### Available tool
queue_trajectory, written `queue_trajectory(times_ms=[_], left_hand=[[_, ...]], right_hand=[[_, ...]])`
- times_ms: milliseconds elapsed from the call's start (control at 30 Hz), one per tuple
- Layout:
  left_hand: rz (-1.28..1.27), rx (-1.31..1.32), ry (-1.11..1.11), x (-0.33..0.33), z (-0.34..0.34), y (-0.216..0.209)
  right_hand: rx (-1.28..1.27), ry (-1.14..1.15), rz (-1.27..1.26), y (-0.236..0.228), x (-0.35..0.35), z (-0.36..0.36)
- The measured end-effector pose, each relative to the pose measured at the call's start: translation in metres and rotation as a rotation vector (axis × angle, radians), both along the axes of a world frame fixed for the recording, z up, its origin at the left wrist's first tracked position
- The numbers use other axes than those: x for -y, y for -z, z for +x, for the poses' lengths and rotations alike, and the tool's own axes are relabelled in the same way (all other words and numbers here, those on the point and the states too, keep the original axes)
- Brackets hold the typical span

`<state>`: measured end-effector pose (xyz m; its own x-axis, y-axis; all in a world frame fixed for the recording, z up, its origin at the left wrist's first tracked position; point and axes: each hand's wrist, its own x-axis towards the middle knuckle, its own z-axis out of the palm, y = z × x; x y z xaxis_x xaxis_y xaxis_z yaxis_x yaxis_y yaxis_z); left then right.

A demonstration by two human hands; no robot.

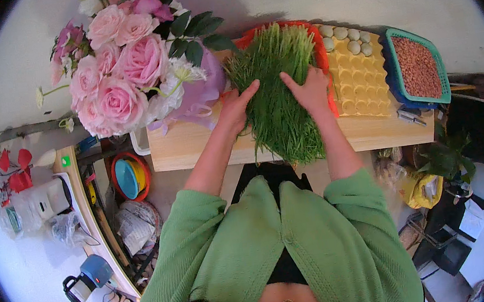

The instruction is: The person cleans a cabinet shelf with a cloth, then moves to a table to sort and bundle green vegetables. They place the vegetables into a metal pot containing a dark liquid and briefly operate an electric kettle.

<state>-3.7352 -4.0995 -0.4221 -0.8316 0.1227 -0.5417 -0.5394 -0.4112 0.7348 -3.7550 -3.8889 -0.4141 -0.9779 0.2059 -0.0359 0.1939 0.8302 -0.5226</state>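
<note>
A big bunch of long, thin green leaves that look like chives [280, 94] lies at the middle of the wooden table [195, 150]. Its paler ends point away from me, and its tips hang over the table's near edge. Both hands clasp the bunch from its sides. My left hand [238, 105] has its thumb stretched on top, with the fingers mostly hidden beneath the leaves. On the other side, my right hand [311, 90] holds likewise, its thumb pointing inward. Under and behind the chives shows an orange-red plastic bag [320, 48].
A bouquet of pink roses [138, 61] in purple wrapping stands on the left. Right of the chives lies a yellow egg tray [359, 85] with several pale eggs [352, 35]. Beyond it sits a green basket [442, 68] of reddish-brown beans or nuts, with a metal tool [412, 116] nearby.
</note>
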Motion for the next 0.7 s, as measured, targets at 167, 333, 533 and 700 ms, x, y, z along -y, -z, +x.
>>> queue_trajectory(times_ms=[167, 333, 533, 700], left_hand=[[0.089, 0.054, 0.038, -0.006, -0.008, -0.006], [-0.072, -0.026, 0.021, -0.016, -0.009, 0.003], [-0.283, -0.057, -0.180, -0.031, -0.017, 0.052], [-0.288, -0.018, -0.206, -0.033, -0.018, 0.045]], right_hand=[[-0.146, -0.118, -0.113, -0.008, 0.042, 0.025], [-0.083, -0.255, -0.156, -0.020, 0.074, 0.042], [-0.247, -0.125, -0.458, -0.020, 0.020, 0.040], [-0.314, 0.017, -0.159, 0.003, -0.010, 0.036]])
